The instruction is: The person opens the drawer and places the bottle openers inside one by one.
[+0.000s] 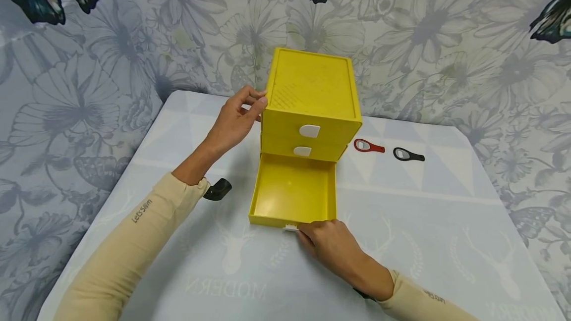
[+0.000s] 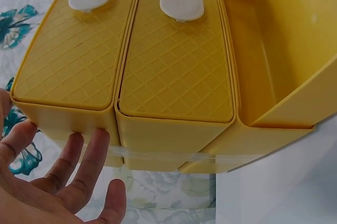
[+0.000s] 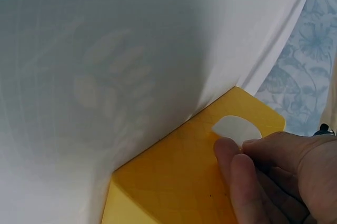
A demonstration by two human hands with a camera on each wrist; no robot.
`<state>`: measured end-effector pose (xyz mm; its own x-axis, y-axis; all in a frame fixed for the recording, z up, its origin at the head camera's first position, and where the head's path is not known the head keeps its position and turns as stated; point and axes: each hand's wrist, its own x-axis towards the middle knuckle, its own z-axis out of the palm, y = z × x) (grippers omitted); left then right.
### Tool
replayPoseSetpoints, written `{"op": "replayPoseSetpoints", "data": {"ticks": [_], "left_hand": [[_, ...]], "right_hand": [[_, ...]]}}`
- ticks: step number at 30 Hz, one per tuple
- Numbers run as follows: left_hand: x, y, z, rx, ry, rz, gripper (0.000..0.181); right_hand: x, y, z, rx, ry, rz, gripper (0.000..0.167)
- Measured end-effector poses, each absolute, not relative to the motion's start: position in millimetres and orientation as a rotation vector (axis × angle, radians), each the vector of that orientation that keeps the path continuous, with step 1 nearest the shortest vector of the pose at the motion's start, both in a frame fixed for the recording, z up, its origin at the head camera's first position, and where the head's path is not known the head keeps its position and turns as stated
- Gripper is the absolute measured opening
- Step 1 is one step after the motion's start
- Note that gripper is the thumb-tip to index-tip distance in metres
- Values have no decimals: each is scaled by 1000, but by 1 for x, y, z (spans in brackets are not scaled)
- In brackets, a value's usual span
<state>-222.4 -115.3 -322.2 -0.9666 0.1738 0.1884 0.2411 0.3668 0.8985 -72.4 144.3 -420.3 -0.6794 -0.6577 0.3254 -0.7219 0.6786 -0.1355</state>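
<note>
1 cabinet point(image 1: 314, 85) | 3 drawers point(image 1: 296, 187) — 3 white handles point(image 1: 310, 131), one each | 2 bottle openers point(image 1: 375, 149) | 2 hands point(image 1: 234, 120)

Red tool point(image 1: 371, 148), black tool point(image 1: 411, 156), floral wallpaper point(image 1: 424, 28)

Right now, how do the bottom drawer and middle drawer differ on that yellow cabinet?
The bottom drawer is pulled out with its inside showing; the middle drawer is closed. The right hand pinches the bottom drawer's handle, while no hand touches the middle drawer's handle. Both are yellow with white handles.
</note>
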Motion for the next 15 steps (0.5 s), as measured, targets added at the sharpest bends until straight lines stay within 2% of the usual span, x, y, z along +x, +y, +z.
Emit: {"op": "replayPoseSetpoints", "data": {"ticks": [4,11,15], "left_hand": [[-223,-116,-323,-391,-2547,-1701,34],[-222,-116,-322,-388,-2545,-1712,33],[-222,-115,-322,-382,-2547,-1716,33]], "right_hand": [[-72,145,-419,1101,-2644,373,23],[-73,151,-407,1069,-2590,554,8],[-80,157,-398,1057,-2540,645,6]]}}
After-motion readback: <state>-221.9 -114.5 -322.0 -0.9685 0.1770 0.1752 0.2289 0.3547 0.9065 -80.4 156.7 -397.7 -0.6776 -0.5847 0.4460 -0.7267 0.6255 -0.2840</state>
